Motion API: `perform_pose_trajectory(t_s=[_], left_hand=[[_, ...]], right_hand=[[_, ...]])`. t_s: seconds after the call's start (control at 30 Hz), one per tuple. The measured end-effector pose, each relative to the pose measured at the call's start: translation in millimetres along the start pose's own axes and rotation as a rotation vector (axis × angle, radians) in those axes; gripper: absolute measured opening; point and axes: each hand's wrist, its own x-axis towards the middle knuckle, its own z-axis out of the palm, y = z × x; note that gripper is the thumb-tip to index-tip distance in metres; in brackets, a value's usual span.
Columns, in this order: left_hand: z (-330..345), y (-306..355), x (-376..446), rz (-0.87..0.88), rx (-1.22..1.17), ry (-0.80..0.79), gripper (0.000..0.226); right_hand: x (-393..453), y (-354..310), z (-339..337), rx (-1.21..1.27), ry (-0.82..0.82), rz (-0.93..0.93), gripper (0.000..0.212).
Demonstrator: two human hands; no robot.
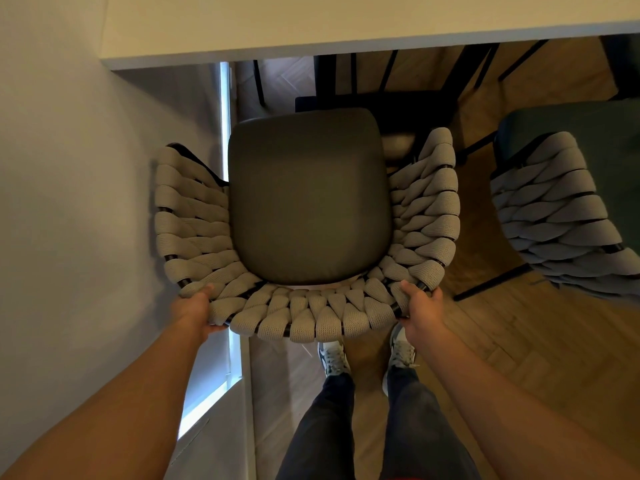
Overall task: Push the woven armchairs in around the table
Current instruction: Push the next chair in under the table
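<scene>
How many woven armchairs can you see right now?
2. One armchair sits centre, gripped at its back by both hands, left and right. The second armchair is at the right edge, partly cropped. Others may be hidden.

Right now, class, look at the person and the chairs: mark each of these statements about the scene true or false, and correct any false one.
1. Both hands grip the woven armchair's back. True: left hand, right hand.
2. The seat cushion lies fully under the table. False: it shows in front of the table edge.
3. A second woven chair stands to the right. True.
4. The person is barefoot. False: they wear sneakers.
</scene>
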Motion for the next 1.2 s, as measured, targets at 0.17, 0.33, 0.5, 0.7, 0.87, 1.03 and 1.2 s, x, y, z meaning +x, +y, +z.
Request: perform_pose_trajectory(t_s=[0.17,0.33,0.5,0.7,0.87,1.03,1.2], left_hand=[[2.6,1.9,0.0,0.008,0.013,-0.004,0.053],[3.1,0.7,-1.7,0.015,0.038,0.009,0.054],[1.1,1.7,-3.1,0.008,0.038,0.001,0.055],[0.1,-0.9,-3.5,0.008,0.024,0.002,0.059],[2.4,-1.4,-4.3,0.005,0.056,0.015,0.057],[2.0,-1.6,-3.4,-0.001,0.052,0.023,0.060],[1.3,0.9,-2.5,-0.006,0.044,0.026,0.059]], right_hand=[[1.5,-1.6,0.6,-0.007,-0.012,-0.005,0.053],[0.1,-2.3,1.6,0.015,-0.015,-0.005,0.054],[-1.0,-3.2,1.5,0.006,-0.017,0.010,0.054],[-0.8,-3.9,-0.4,0.005,-0.015,0.011,0.053],[0.5,-3.0,-0.4,-0.001,-0.008,0.007,0.056],[1.3,-2.1,-0.8,0.005,-0.013,0.008,0.060],[0.7,-2.1,0.2,0.009,-0.011,0.014,0.058]])
